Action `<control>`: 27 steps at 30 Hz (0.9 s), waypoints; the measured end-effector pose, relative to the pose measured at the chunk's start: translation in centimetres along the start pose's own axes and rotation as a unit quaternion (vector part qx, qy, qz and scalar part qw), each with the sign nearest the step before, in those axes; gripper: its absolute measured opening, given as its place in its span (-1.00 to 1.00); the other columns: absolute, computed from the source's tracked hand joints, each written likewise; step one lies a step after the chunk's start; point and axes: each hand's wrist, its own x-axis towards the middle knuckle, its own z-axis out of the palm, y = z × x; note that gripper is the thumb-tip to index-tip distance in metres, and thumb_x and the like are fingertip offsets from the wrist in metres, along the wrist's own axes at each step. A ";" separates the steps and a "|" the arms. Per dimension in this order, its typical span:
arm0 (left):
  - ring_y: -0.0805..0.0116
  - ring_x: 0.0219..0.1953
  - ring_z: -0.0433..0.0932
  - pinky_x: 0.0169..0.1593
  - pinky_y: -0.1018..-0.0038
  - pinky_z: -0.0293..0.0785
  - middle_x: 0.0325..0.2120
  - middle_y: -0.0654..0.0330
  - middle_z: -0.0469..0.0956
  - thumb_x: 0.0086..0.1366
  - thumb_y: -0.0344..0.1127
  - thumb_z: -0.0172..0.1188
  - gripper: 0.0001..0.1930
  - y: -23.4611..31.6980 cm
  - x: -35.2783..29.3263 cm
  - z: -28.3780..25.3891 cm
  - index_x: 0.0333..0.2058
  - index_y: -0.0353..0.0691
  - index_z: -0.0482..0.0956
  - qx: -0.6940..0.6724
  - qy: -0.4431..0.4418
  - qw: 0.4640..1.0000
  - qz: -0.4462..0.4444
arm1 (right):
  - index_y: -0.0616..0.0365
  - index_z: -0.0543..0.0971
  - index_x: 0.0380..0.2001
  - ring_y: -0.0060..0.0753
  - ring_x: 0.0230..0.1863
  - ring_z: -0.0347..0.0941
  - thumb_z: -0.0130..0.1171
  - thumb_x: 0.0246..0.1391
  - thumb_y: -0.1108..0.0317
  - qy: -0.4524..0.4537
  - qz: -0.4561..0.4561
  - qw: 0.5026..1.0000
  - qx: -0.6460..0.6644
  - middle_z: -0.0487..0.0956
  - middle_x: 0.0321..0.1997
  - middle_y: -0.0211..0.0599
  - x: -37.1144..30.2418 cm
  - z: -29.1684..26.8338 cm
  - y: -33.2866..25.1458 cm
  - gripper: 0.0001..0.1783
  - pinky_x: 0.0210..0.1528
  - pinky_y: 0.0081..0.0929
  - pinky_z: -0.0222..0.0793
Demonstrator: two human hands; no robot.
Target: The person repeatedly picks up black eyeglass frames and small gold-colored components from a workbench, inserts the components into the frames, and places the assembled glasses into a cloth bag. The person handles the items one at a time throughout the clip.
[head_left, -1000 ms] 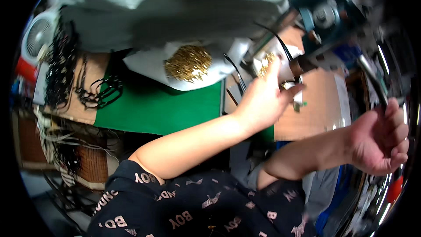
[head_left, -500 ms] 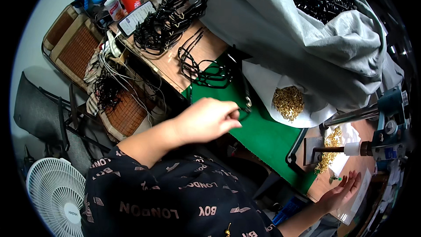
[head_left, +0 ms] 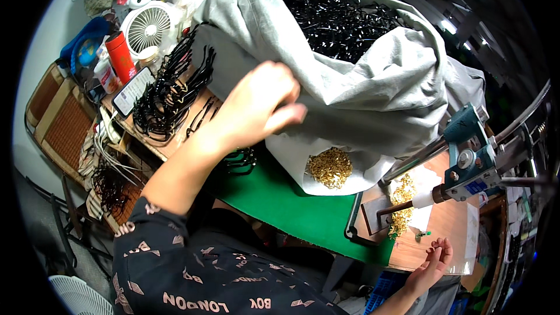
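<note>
My left hand (head_left: 262,102) is raised in front of a grey cloth sack (head_left: 344,93). Its thumb stands apart from the curled, slightly blurred fingers, and nothing shows in it; the fingertips are partly hidden. Inside the sack lies a heap of glossy black pieces that look like eyeglass frames (head_left: 326,14). Under my left forearm, a few black frames (head_left: 242,160) rest on the green mat (head_left: 286,216), mostly covered. My right hand (head_left: 429,268) hovers at the table's right front edge, loosely bent and holding nothing, beside a small green-tipped item (head_left: 423,235).
Small gold metal parts (head_left: 331,168) fill a white-lined pocket, and more gold parts (head_left: 402,204) lie by a teal bench machine (head_left: 469,157). At left are a bundle of black frames (head_left: 169,93), a phone (head_left: 133,92), a red flask (head_left: 120,57) and a fan (head_left: 149,28).
My view has swung, showing more of the sack and machine. My left hand has moved from above the mat up to the sack, its thumb now apart. My right hand stays near the table edge.
</note>
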 end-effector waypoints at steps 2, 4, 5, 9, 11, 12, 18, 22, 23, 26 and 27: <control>0.06 -0.20 0.43 -0.11 0.32 0.35 -0.31 0.10 0.49 0.08 -0.30 0.21 -0.82 -1.7 5.2 1.4 -0.40 -0.27 0.49 -0.023 0.192 0.979 0.068 | 0.27 0.37 -0.03 -0.53 -0.13 0.34 -0.08 0.18 0.47 0.002 -0.006 1.000 -0.012 0.46 -0.12 -0.32 -0.4 1.1 -0.8 -0.71 -0.12 -0.62 0.20; -0.01 -0.12 0.45 -0.01 0.31 0.36 -0.18 0.00 0.49 0.11 -0.27 0.17 -0.70 -6.2 10.3 3.4 -0.21 -0.34 0.49 0.007 0.191 0.981 0.034 | 0.29 0.39 -0.06 -0.52 -0.15 0.35 -0.12 0.16 0.53 -0.015 -0.006 1.000 -0.007 0.46 -0.13 -0.30 -1.0 2.8 -1.1 -0.73 -0.15 -0.61 0.22; 0.01 -0.12 0.47 0.00 0.30 0.37 -0.21 0.00 0.51 0.10 -0.21 0.19 -0.64 -9.3 12.2 5.9 -0.19 -0.32 0.46 0.063 0.173 0.981 -0.069 | 0.30 0.40 -0.09 -0.52 -0.18 0.35 -0.13 0.15 0.56 -0.035 -0.024 0.999 -0.019 0.46 -0.14 -0.29 -1.3 3.8 -1.3 -0.75 -0.17 -0.60 0.23; 0.09 0.00 0.45 0.08 0.31 0.34 -0.12 -0.07 0.50 0.03 0.07 0.24 -0.35 -12.5 15.8 10.5 -0.05 -0.34 0.38 -0.024 0.052 0.917 -0.394 | 0.30 0.39 -0.17 -0.48 -0.23 0.35 -0.07 0.11 0.57 -0.075 -0.005 0.997 -0.019 0.45 -0.21 -0.26 -2.7 4.7 -1.8 -0.80 -0.19 -0.58 0.27; 0.09 -0.04 0.49 0.05 0.30 0.36 -0.14 -0.05 0.52 0.05 0.16 0.18 -0.29 -10.7 15.3 10.4 -0.03 -0.35 0.37 -0.007 -0.014 0.918 -0.397 | 0.30 0.40 -0.17 -0.48 -0.24 0.37 -0.07 0.10 0.57 -0.061 0.014 0.998 -0.031 0.46 -0.23 -0.25 -3.2 3.9 -2.2 -0.80 -0.18 -0.59 0.28; 0.07 -0.09 0.52 0.02 0.29 0.38 -0.20 -0.05 0.55 0.04 0.22 0.16 -0.30 -10.3 15.2 10.7 -0.08 -0.33 0.40 0.073 -0.076 0.916 -0.388 | 0.29 0.41 -0.17 -0.48 -0.24 0.38 -0.07 0.10 0.57 -0.061 0.020 0.997 -0.046 0.47 -0.23 -0.25 -3.4 3.6 -2.5 -0.80 -0.18 -0.59 0.28; 0.15 -0.01 0.47 0.03 0.32 0.36 -0.05 0.00 0.48 0.03 0.24 0.16 -0.29 -12.8 15.6 11.2 -0.02 -0.23 0.45 0.066 -0.015 0.897 -0.437 | 0.28 0.45 -0.21 -0.52 -0.28 0.41 -0.03 0.10 0.57 -0.069 0.060 0.995 -0.044 0.51 -0.28 -0.30 -3.8 3.3 -2.4 -0.83 -0.19 -0.62 0.31; 0.13 -0.09 0.53 0.01 0.32 0.40 -0.19 0.01 0.56 0.00 0.10 0.16 -0.47 -15.3 16.6 10.7 -0.22 -0.24 0.59 0.020 -0.011 0.878 -0.478 | 0.27 0.47 -0.21 -0.55 -0.20 0.42 0.04 0.07 0.58 -0.175 0.090 0.980 -0.023 0.51 -0.24 -0.35 -4.9 6.2 -2.3 -0.82 -0.08 -0.63 0.29; 0.12 -0.13 0.54 -0.02 0.30 0.42 -0.24 -0.05 0.57 0.04 0.05 0.09 -0.50 -15.3 16.4 10.7 -0.19 -0.25 0.56 0.008 -0.016 0.896 -0.443 | 0.26 0.47 -0.21 -0.55 -0.18 0.41 0.04 0.07 0.58 -0.203 0.076 0.976 -0.023 0.51 -0.23 -0.35 -5.1 6.7 -1.8 -0.81 -0.09 -0.64 0.29; 0.25 -0.39 0.49 -0.30 0.37 0.40 -0.44 0.05 0.52 0.15 -0.24 -0.04 -0.77 -14.8 14.5 8.5 -0.37 -0.26 0.51 0.073 0.119 0.957 -0.253 | 0.29 0.49 -0.27 -0.53 -0.22 0.40 0.07 0.02 0.59 -0.285 0.069 0.955 -0.041 0.48 -0.27 -0.32 -5.7 7.9 -1.0 -0.84 -0.12 -0.63 0.30; 0.32 -0.51 0.45 -0.42 0.42 0.39 -0.52 0.13 0.50 0.20 -0.37 -0.07 -0.83 -14.6 14.5 6.6 -0.46 -0.25 0.50 0.087 0.176 0.964 -0.181 | 0.31 0.50 -0.30 -0.51 -0.23 0.40 0.09 0.00 0.59 -0.309 0.050 0.948 -0.050 0.48 -0.28 -0.28 -5.6 8.7 -0.8 -0.85 -0.14 -0.62 0.31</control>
